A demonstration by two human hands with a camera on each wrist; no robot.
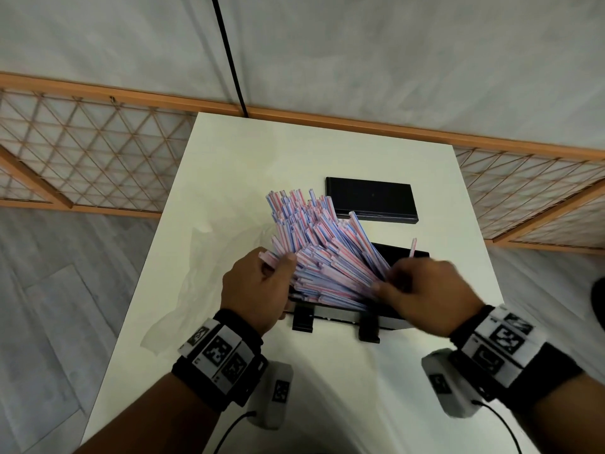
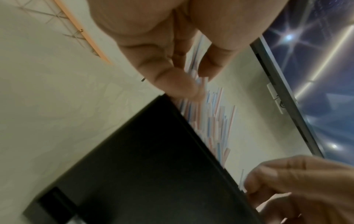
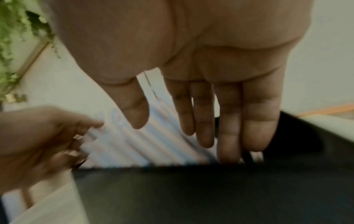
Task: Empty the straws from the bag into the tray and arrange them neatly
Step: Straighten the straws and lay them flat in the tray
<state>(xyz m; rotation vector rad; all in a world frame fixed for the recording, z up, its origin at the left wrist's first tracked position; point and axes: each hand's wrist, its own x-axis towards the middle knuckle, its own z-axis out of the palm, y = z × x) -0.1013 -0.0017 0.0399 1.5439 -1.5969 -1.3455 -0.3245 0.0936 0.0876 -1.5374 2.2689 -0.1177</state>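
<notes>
A thick bunch of pink, blue and white striped straws [image 1: 320,253] stands fanned in the black tray [image 1: 389,317], leaning toward the far left. My left hand [image 1: 262,283] grips the bunch's left side, thumb over the top straws; in the left wrist view the thumb and fingers [image 2: 178,84] pinch straws [image 2: 216,121] above the tray wall [image 2: 143,166]. My right hand [image 1: 419,290] touches the bunch's right side with straight fingers [image 3: 228,136] against the straws [image 3: 134,144]. One lone straw [image 1: 413,247] sticks up behind the right hand.
The crumpled clear bag [image 1: 196,273] lies on the white table [image 1: 294,152] left of the tray. A flat black lid [image 1: 371,199] lies behind the tray. Two black feet [image 1: 302,319] stick out at the tray's front. The table edges are close on both sides.
</notes>
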